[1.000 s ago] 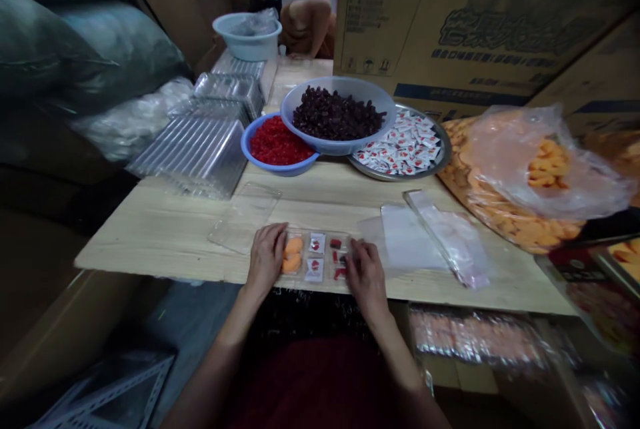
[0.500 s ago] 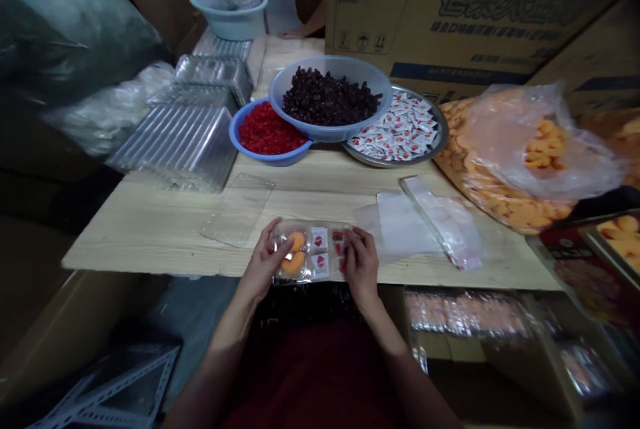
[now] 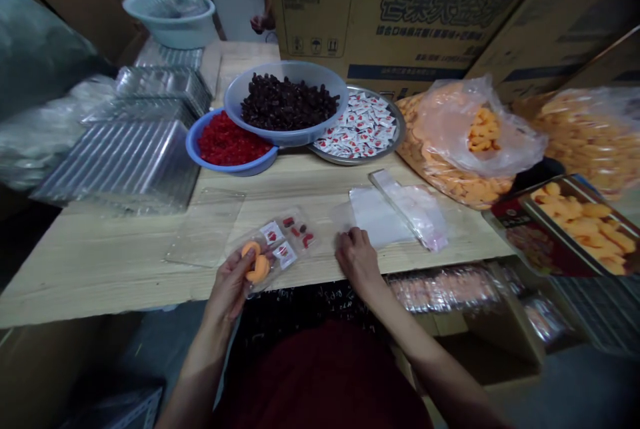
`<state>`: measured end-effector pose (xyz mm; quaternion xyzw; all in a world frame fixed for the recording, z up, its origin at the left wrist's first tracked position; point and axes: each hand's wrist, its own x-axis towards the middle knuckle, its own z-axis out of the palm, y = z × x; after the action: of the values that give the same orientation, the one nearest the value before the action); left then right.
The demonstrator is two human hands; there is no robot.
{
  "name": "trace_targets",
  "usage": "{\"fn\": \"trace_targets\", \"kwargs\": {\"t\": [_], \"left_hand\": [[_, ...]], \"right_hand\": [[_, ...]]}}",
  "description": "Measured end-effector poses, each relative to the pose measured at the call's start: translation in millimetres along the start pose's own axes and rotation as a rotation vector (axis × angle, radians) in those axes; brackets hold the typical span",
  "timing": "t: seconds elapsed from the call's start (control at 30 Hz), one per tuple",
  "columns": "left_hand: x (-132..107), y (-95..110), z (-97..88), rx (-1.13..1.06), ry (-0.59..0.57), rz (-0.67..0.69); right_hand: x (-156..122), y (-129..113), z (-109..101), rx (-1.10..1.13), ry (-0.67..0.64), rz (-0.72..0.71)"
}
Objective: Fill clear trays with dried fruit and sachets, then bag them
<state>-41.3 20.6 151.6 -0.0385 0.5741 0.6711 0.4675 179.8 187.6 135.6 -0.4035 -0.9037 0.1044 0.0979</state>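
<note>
My left hand (image 3: 231, 284) grips the left end of a clear plastic tray (image 3: 271, 248), tilted over the table's front edge. In its compartments lie orange snack pieces (image 3: 258, 269), two white printed sachets (image 3: 285, 254) and several small red and dark pieces (image 3: 299, 232). Away to the right, my right hand (image 3: 358, 257) has its fingers curled down at the near left edge of a stack of clear plastic bags (image 3: 373, 216). The fingertips are partly hidden. On the wood to the left lies a flat clear plastic piece (image 3: 205, 226).
Behind stand a bowl of red pieces (image 3: 231, 168), a bowl of dark pieces (image 3: 285, 136) and a metal pan of sachets (image 3: 400, 126). Stacked clear trays (image 3: 125, 162) sit left. Bagged orange snacks (image 3: 450, 176) and an open box (image 3: 520, 229) are right. Another person's hand (image 3: 263, 21) shows at the back.
My right hand has let go of the tray and moved right to the plastic bags. The tray, now in my left hand alone, has turned at an angle. The view has swung right.
</note>
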Motion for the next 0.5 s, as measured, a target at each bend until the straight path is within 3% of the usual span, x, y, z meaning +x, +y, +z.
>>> {"fn": "trace_targets", "kwargs": {"t": [0.13,0.33,0.5], "left_hand": [[-2,-3,1.8,-0.009,0.019,-0.002],[-3,-8,-2.6,-0.058,0.022,0.019],[-2,-10,20.9,-0.130,-0.007,0.032]], "right_hand": [[15,8,6,0.036,-0.054,0.062],[30,29,-6,0.229,-0.059,0.156],[32,41,-8,0.481,-0.069,0.253]]}}
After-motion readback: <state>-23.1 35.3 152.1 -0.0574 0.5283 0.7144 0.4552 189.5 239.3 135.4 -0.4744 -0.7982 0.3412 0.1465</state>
